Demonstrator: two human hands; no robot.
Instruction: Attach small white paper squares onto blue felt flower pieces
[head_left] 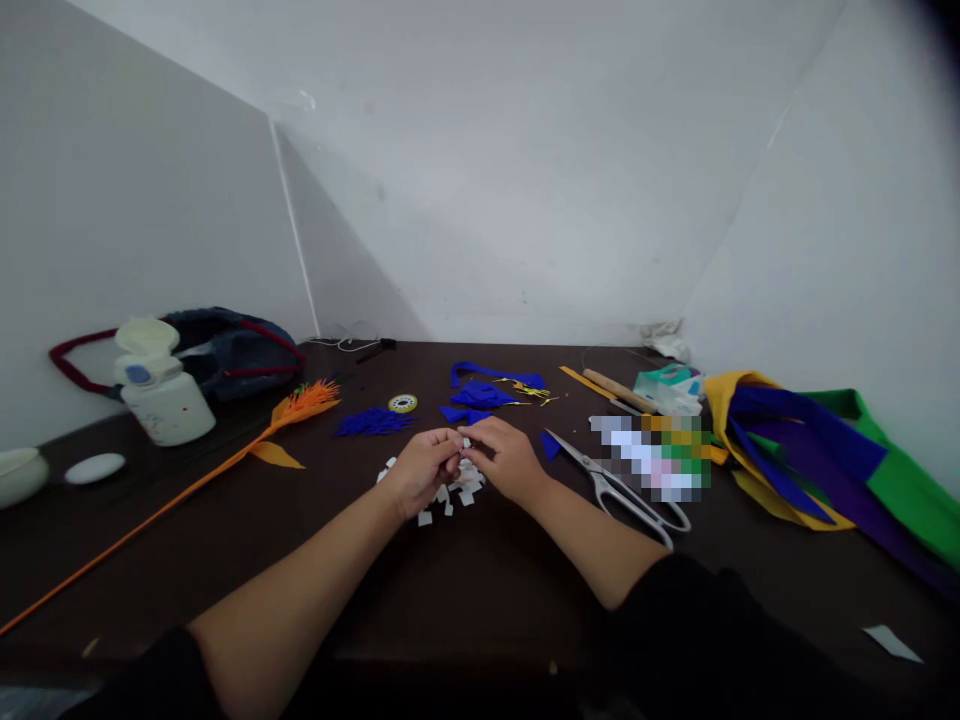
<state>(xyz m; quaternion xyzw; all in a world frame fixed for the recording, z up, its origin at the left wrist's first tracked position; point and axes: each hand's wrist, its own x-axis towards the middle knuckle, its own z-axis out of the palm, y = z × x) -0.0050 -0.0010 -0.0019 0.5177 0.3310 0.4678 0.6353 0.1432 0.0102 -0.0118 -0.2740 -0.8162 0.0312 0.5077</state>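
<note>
Left hand (pixel 424 466) and right hand (pixel 511 460), both mine, curled inward, pinch a small white piece (pixel 466 442) left of the scissors (pixel 598 472). Probably light and easily creased, it suits an edge grip.

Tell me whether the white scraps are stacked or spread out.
Spread out: the white scraps lie loose at odd angles, separate corners showing; the left hand covers some.
</note>
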